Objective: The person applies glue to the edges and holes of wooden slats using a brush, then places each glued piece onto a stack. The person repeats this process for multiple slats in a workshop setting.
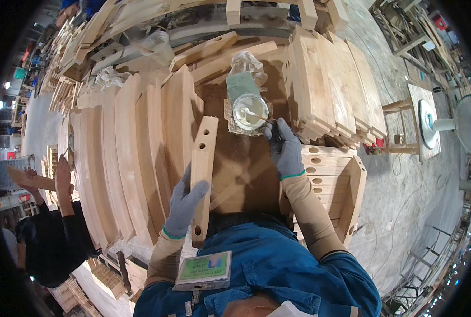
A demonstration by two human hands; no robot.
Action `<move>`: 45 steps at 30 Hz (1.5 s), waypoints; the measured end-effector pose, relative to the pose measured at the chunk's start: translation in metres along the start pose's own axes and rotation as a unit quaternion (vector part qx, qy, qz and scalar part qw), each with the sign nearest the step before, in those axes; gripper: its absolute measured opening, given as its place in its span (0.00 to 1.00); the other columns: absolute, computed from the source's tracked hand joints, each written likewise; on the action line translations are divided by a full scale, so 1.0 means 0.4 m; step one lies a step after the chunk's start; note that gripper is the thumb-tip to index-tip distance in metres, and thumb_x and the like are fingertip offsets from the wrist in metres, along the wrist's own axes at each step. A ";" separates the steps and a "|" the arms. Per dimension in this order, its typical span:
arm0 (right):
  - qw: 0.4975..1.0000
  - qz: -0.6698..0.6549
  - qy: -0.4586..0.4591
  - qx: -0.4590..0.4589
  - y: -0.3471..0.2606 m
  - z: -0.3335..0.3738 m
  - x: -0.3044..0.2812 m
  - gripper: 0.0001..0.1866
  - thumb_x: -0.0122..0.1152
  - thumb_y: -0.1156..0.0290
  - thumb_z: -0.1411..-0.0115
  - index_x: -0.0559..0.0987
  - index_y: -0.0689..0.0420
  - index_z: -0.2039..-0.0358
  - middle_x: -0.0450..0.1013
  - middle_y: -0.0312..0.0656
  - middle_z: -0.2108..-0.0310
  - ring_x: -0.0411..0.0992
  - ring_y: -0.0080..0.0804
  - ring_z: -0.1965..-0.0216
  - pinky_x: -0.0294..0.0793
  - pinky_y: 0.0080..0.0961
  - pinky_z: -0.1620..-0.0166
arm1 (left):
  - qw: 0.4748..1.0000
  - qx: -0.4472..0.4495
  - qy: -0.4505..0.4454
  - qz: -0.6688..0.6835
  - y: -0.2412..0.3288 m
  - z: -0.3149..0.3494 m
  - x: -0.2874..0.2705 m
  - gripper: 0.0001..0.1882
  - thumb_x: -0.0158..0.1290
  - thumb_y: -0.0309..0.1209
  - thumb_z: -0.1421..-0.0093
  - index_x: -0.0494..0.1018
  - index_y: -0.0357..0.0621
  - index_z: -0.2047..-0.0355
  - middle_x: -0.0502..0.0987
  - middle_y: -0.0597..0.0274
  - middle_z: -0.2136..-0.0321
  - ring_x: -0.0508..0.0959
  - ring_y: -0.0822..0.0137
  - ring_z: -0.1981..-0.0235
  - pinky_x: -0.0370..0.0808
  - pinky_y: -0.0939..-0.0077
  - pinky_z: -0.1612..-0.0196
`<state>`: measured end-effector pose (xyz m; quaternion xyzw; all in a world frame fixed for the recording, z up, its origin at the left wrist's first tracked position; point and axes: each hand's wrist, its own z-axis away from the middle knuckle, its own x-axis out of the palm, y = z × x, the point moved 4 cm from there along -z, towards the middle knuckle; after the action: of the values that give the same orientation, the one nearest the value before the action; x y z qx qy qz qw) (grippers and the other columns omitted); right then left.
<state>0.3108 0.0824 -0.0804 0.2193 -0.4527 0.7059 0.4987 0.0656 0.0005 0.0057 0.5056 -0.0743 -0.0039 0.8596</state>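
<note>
Grasping a drilled wooden bar (pixel 203 158) in the left hand (pixel 184 205), pinching with the right hand (pixel 287 150) a thin stick (pixel 259 117), angled into a tub (pixel 255 103) of white paste (pixel 242 115)

Blurred, hardly legible print (pixel 204 271) on the green chest badge (pixel 187 276)

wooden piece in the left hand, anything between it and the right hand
Nothing visible stands between the wooden piece, held in the left hand, and the right hand; the brown work surface shows in the gap.
</note>
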 end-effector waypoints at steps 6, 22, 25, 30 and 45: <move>1.000 0.000 -0.004 0.013 -0.007 -0.005 -0.006 0.10 0.52 0.69 0.38 0.74 0.63 0.65 0.73 0.44 0.68 0.73 0.29 0.68 0.75 0.21 0.62 | 0.998 0.031 -0.022 -0.041 0.019 -0.013 0.031 0.33 0.50 0.28 0.43 0.52 0.35 0.39 0.68 0.58 0.53 0.70 0.72 0.58 0.68 0.78 0.55; 0.972 0.141 -0.082 -0.170 -0.112 0.189 0.168 0.14 0.51 0.63 0.37 0.73 0.61 0.72 0.71 0.41 0.77 0.72 0.27 0.76 0.76 0.25 0.71 | 0.994 0.056 -0.063 -0.075 0.085 0.031 0.081 0.39 0.54 0.22 0.49 0.51 0.37 0.38 0.64 0.57 0.45 0.67 0.71 0.49 0.66 0.77 0.48; 0.979 0.112 -0.077 -0.152 -0.109 0.183 0.165 0.10 0.53 0.67 0.38 0.72 0.60 0.72 0.72 0.41 0.76 0.73 0.26 0.75 0.77 0.25 0.70 | 0.994 0.065 -0.063 -0.061 0.079 0.032 0.084 0.40 0.57 0.26 0.50 0.52 0.36 0.38 0.65 0.58 0.48 0.68 0.71 0.50 0.66 0.79 0.48; 0.979 0.133 -0.082 -0.130 -0.112 0.199 0.163 0.03 0.55 0.77 0.42 0.71 0.61 0.72 0.73 0.44 0.70 0.75 0.31 0.68 0.80 0.28 0.62 | 0.995 0.070 -0.060 -0.037 0.085 0.032 0.092 0.40 0.59 0.29 0.50 0.53 0.35 0.39 0.65 0.57 0.49 0.68 0.71 0.50 0.65 0.80 0.48; 0.942 0.205 -0.218 -0.154 -0.149 0.238 0.180 0.11 0.50 0.91 0.53 0.68 0.60 0.74 0.72 0.47 0.66 0.74 0.41 0.61 0.78 0.40 0.56 | 0.994 0.071 -0.074 -0.043 0.102 0.041 0.090 0.42 0.59 0.27 0.52 0.52 0.36 0.38 0.68 0.58 0.51 0.68 0.72 0.51 0.64 0.80 0.48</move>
<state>0.3218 0.0425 0.0465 0.1911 -0.6884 0.6496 0.2601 0.0963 0.0034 0.0533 0.5665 -0.1163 -0.0731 0.8125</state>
